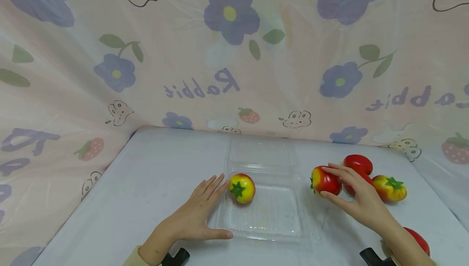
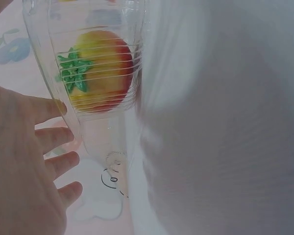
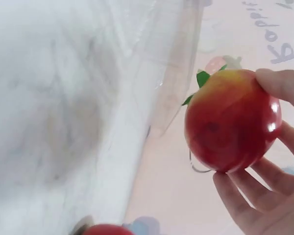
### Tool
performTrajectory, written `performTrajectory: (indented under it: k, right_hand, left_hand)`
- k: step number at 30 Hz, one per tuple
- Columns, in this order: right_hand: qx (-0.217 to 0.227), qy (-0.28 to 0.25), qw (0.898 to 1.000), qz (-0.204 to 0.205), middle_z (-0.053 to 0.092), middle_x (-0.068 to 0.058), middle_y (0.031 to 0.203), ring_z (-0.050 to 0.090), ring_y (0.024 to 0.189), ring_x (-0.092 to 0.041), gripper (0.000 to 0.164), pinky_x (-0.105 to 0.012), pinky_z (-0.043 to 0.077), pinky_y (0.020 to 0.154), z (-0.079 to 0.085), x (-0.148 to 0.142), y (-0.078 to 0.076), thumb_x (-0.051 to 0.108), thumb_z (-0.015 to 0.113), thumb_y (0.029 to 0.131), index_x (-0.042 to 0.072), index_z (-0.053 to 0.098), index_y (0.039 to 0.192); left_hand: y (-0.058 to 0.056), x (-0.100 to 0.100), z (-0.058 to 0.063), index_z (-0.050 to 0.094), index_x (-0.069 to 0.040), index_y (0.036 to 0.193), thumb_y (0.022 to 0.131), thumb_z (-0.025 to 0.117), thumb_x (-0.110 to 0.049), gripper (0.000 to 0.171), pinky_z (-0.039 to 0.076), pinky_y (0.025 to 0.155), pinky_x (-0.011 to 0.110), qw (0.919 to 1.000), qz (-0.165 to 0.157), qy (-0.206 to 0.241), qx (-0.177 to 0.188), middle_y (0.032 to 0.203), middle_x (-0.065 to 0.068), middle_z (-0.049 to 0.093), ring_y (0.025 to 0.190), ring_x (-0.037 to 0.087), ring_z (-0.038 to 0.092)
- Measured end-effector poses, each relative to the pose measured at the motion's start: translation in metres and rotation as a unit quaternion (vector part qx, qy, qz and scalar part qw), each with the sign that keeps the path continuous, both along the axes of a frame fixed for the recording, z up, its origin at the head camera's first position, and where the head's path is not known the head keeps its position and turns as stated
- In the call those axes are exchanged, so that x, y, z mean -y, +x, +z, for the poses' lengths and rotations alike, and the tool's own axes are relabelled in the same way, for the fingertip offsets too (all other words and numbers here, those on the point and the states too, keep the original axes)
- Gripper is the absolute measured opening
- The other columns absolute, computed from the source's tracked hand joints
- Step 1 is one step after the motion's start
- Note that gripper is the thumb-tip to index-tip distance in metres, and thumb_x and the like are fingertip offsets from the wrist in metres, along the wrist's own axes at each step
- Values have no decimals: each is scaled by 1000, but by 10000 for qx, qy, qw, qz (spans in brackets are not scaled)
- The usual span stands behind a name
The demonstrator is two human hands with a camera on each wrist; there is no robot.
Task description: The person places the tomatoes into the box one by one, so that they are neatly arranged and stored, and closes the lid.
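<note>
A clear plastic clamshell box (image 1: 264,213) lies with its lid (image 1: 261,154) folded back on the table. One yellow-and-red tomato (image 1: 242,188) with a green star-shaped calyx sits in its far left corner; ribbed plastic covers that tomato (image 2: 100,71) in the left wrist view. My left hand (image 1: 198,211) is spread along the box's left side, its fingertips at the rim. To the right of the box, my right hand (image 1: 360,201) holds a red-and-yellow tomato (image 3: 232,120) between thumb and fingertips, calyx pointing left in the head view.
Beyond my right hand lie a red tomato (image 1: 358,164), another partly hidden by the fingers, and a yellow-red ribbed one (image 1: 390,188). A further red tomato (image 1: 417,239) is partly covered by my right forearm. A printed curtain (image 1: 278,66) hangs behind the white table (image 1: 165,156).
</note>
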State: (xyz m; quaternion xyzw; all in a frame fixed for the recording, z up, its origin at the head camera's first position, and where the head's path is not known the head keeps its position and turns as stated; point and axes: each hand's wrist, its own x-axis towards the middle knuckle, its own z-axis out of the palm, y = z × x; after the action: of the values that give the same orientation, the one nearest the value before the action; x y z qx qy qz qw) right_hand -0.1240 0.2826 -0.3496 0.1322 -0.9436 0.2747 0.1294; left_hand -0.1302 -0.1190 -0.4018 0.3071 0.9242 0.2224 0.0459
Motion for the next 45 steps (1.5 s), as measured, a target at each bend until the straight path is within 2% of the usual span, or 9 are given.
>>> performTrajectory:
  k: [8, 12, 16, 18, 24, 31, 35, 45]
  right_hand:
    - [7, -177, 9998, 93, 52, -14, 137, 51, 118, -34, 58, -56, 54, 80, 1, 15, -4, 27, 79, 79, 15, 57, 131]
    - [-95, -176, 9996, 194, 53, -11, 136, 53, 116, -29, 58, -43, 58, 79, 4, 22, -5, 26, 80, 78, 18, 57, 131]
    - [-64, -320, 9990, 316, 53, -10, 136, 52, 118, -27, 58, -21, 54, 83, 5, 30, -6, 25, 79, 79, 22, 57, 132]
    - [-4, -401, 9986, 355, 53, -9, 136, 51, 118, -26, 58, -18, 53, 84, 5, 34, -7, 24, 79, 79, 23, 56, 132]
    - [182, -619, 9968, 467, 52, -9, 135, 52, 119, -27, 56, -45, 55, 85, 0, 45, -10, 23, 78, 80, 22, 56, 132]
    - [225, -813, 9944, 644, 54, -7, 134, 53, 118, -26, 54, -41, 55, 86, -7, 55, -12, 22, 78, 81, 23, 57, 131]
    - [280, -834, 9937, 694, 54, -7, 134, 54, 118, -26, 53, -44, 55, 87, -10, 59, -13, 23, 77, 81, 24, 57, 131]
    - [395, -1012, 9919, 651, 54, -6, 133, 54, 118, -27, 53, -45, 55, 86, -19, 69, -15, 25, 77, 81, 24, 58, 130]
  left_hand:
    - [0, -1, 0, 13, -20, 155, 71, 58, -79, 112, 8, 119, 55, 10000, 3, 5, -33, 163, 1, 5, 150, 25, 4]
    - [0, -1, 0, 13, -20, 155, 70, 58, -79, 113, 8, 119, 55, 10000, 12, -33, -59, 163, 2, 5, 150, 25, 4]
    - [0, -1, -1, 13, -19, 155, 70, 57, -80, 113, 7, 119, 53, 9999, 1, -28, -114, 163, -1, 3, 150, 24, 4]
    - [0, -1, -1, 13, -19, 155, 71, 56, -81, 114, 7, 120, 51, 9999, -3, -18, -137, 163, -3, 1, 150, 23, 4]
    - [0, -1, -1, 13, -19, 155, 71, 55, -81, 113, 7, 120, 51, 9998, -37, 12, -172, 163, -4, 1, 150, 26, 5]
    - [0, 0, -1, 12, -20, 155, 71, 55, -82, 113, 7, 120, 51, 9998, -33, -8, -170, 163, -4, 0, 150, 26, 5]
    - [0, 0, -1, 12, -20, 155, 71, 55, -81, 113, 6, 120, 51, 9999, -31, -8, -136, 163, -4, -1, 150, 25, 4]
    - [-1, -1, -1, 12, -19, 155, 71, 55, -81, 113, 7, 120, 52, 9998, -34, -37, -168, 163, -2, 0, 150, 26, 5]
